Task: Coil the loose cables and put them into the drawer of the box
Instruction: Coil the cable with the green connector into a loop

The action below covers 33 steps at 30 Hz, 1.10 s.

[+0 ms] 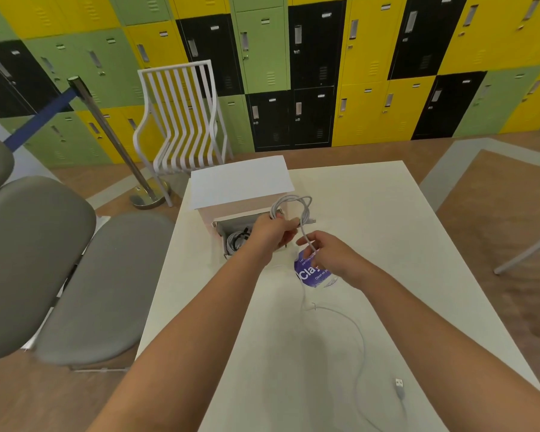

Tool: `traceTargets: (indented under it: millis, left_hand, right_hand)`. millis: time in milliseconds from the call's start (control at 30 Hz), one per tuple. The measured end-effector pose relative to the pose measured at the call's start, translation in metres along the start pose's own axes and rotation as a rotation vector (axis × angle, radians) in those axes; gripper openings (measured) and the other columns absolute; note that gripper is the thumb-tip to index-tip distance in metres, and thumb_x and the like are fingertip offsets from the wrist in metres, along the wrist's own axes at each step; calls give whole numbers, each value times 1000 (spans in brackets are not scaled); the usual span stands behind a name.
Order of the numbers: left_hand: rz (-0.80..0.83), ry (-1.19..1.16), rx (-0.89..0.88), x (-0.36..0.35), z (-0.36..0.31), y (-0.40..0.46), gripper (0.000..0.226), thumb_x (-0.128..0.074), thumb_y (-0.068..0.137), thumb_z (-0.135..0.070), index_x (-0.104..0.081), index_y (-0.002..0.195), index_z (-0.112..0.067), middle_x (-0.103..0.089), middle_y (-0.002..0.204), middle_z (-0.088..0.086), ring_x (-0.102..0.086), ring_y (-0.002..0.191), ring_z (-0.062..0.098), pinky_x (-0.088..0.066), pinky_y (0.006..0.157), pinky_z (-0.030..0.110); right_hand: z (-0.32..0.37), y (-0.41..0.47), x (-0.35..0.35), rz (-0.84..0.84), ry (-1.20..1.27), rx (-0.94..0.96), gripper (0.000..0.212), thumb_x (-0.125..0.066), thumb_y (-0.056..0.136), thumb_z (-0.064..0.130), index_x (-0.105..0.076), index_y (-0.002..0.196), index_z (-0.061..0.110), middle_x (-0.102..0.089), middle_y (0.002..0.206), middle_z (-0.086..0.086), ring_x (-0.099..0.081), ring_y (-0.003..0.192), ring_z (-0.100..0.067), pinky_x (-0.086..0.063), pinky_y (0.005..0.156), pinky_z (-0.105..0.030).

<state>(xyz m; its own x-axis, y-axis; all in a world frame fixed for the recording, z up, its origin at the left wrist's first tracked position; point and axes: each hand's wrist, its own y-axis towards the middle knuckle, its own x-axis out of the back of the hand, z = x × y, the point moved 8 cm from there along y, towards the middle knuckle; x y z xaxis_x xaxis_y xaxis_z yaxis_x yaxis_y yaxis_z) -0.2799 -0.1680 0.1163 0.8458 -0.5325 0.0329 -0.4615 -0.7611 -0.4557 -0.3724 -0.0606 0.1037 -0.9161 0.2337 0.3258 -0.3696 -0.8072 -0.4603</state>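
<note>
While the left hand (270,230) is clenched around a few loops of white cable (290,207) held just above the open drawer (231,241), the right hand (328,254) pinches the same cable's trailing run between thumb and fingers. From there the cable drops to the white table (371,213) and curves toward 5 o'clock, ending in a USB plug (399,386) that lies well inside the near edge. The white box (240,182) stands at the table's 11 o'clock corner, its top overhanging the far left edge slightly; its drawer is pulled out toward the person and already holds a coiled grey cable (235,240). The right half of the table, from 1 to 4 o'clock, is bare. A purple label (307,274) under the right hand reads "Cla", with the rest covered by the fingers and the smaller print too blurred to read. What the label belongs to cannot be made out. Grey chairs (85,275) crowd the table's left edge at 9 o'clock.
</note>
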Motion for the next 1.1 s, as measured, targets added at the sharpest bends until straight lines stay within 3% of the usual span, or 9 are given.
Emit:
traceTargets:
  millis: [100, 167, 233, 367, 533, 600, 700, 867, 1100]
  left_hand:
    - [25, -17, 2, -1, 4, 1, 13, -72, 86, -10, -59, 86, -6, -63, 76, 8, -59, 68, 17, -54, 81, 33]
    - [35, -23, 14, -2, 8, 3, 16, -74, 85, -11, -63, 93, -3, -64, 77, 7, -59, 70, 17, -53, 90, 37]
    - [44, -34, 34, -3, 9, 3, 27, -74, 84, -10, -65, 105, 4, -64, 81, 9, -59, 71, 17, -55, 86, 33]
    - [141, -142, 60, -10, 6, -3, 26, -70, 83, 1, -58, 105, -3, -65, 85, 9, -63, 74, 17, -56, 67, 22]
    - [171, -84, 50, -9, 9, -7, 47, -73, 78, 7, -56, 120, -3, -72, 105, 16, -72, 88, 24, -59, 83, 32]
    - [153, -97, 47, -5, 11, -6, 50, -72, 76, 12, -54, 122, 5, -72, 106, 18, -73, 86, 25, -60, 80, 32]
    - [144, -121, 44, -2, 10, -4, 43, -70, 78, 14, -56, 117, 14, -74, 98, 18, -74, 81, 22, -59, 69, 25]
    - [144, -207, 41, -4, 10, -3, 6, -70, 83, 5, -69, 89, 5, -72, 88, 13, -68, 77, 18, -59, 77, 24]
    - [122, -309, 56, -4, 9, 2, 18, -69, 83, 6, -68, 101, 9, -71, 99, 15, -67, 84, 21, -60, 77, 27]
  right_hand:
    - [7, -4, 5, -83, 229, -14, 22, -52, 84, 17, -60, 105, 15, -55, 75, 1, -45, 57, -10, -37, 50, -18]
    - [6, -5, 12, -143, 304, -35, 31, -60, 86, 43, -60, 99, 15, -52, 68, 2, -43, 51, -9, -36, 48, -18]
    - [3, -4, 18, -211, 288, -18, 42, -63, 85, 54, -63, 101, 15, -53, 68, 3, -47, 53, -8, -38, 51, -19]
    - [5, -6, 25, -308, 321, 65, 38, -71, 82, 45, -68, 108, 18, -59, 68, 2, -52, 56, -10, -43, 58, -23]
    - [12, -7, 23, -257, 375, 50, 27, -72, 85, 23, -64, 110, 17, -72, 84, -4, -56, 54, -11, -48, 56, -20]
    - [11, -6, 20, -236, 432, 23, 32, -74, 84, 20, -59, 112, 13, -72, 88, -9, -62, 57, -14, -52, 57, -21]
    - [9, -6, 17, -213, 471, -1, 39, -77, 82, 23, -60, 114, 8, -71, 90, -10, -55, 55, -14, -49, 58, -23]
    - [11, -3, 22, -209, 459, 29, 36, -76, 83, 22, -68, 114, 6, -70, 84, -7, -49, 53, -12, -44, 54, -22]
    - [20, -4, 24, -193, 327, 119, 34, -62, 93, 12, -64, 127, 16, -61, 69, -4, -55, 55, -13, -43, 48, -16]
